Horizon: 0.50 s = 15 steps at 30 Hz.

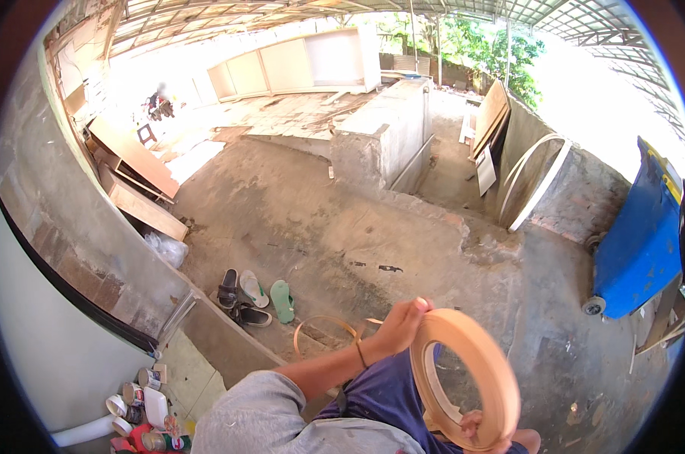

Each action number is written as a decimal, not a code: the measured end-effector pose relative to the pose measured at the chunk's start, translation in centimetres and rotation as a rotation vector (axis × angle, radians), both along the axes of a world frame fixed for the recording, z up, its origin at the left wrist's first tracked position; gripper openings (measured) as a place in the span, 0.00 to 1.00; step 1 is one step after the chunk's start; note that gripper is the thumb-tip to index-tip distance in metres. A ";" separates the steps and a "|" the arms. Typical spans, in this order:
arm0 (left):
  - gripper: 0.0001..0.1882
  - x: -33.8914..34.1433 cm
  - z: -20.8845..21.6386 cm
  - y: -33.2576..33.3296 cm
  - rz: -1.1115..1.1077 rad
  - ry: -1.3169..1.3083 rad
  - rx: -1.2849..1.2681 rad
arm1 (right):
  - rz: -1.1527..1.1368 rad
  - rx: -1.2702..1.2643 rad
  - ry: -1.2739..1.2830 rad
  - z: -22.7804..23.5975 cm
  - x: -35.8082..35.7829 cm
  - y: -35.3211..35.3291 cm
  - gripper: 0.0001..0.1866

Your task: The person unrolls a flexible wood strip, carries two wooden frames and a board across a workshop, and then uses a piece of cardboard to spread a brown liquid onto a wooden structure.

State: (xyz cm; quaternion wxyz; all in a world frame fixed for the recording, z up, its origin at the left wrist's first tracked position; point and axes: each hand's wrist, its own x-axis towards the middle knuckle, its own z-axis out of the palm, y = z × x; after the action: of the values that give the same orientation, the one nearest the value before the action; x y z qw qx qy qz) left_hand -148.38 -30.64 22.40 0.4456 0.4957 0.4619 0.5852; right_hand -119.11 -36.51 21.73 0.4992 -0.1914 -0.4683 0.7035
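Tan, the coiled roll (503, 382) lies right of and below the left hand (403, 330), whose fingers grasp its upper rim, and above the right hand (472, 424), whose fingers curl through its hole; its long axis slants between them.

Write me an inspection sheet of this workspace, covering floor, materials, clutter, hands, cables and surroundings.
Surface: concrete floor, stained and worn.
Things in hand: tan roll of strip; a loose curl of similar strip beyond the left forearm, its link to the roll unclear.
Clutter: sandals on the floor; containers at lower left.
Hands: left hand grips the roll's upper edge; right hand has fingers inside its lower rim.
Cables: nothing clearly seen.
Surroundings: blue wheeled bin at right; boards leaning at left.
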 end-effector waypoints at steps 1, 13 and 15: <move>0.24 1.6 -0.1 -0.8 0.113 -0.125 -0.003 | 0.008 0.013 0.020 0.6 0.3 0.3 0.34; 0.20 1.3 8.0 0.9 -0.045 0.824 0.598 | 0.098 -0.058 -0.123 0.5 -3.4 0.1 0.33; 0.21 2.2 8.6 0.8 -0.117 0.911 0.712 | 0.090 -0.063 -0.119 0.6 -3.4 -0.4 0.33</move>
State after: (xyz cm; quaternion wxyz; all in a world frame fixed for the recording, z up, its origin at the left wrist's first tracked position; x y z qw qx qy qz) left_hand -146.23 -29.80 30.95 0.0395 0.8415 0.3537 0.4065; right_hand -122.48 -36.91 22.35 0.4320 -0.2273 -0.4828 0.7270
